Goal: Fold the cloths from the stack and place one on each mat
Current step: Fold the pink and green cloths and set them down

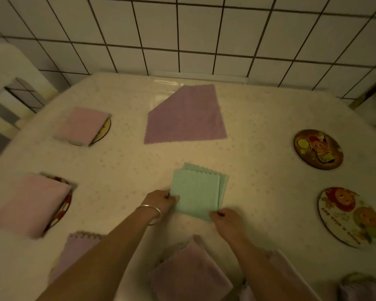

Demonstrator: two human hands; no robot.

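I see both hands pinching a folded green cloth (197, 193), scallop-edged and nubbly, on the tabletop (258, 135): left grip (161, 199) at its left edge, right grip (225, 220) at its near corner. Two round picture mats (318, 148) lie bare at right; a purple cloth (186, 117) lies beyond.

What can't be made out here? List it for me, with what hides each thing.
Head view only:
- Far-left mat: mostly hidden under a folded pink cloth; its picture cannot be read.
- Near-left mat: mostly hidden under another pink cloth, which is blurred.
- Cloths at the bottom edge: overlapped by both forearms, cut off by the frame; their count is unclear.
- Green cloth: the near corners are hidden by the left hand and right hand.
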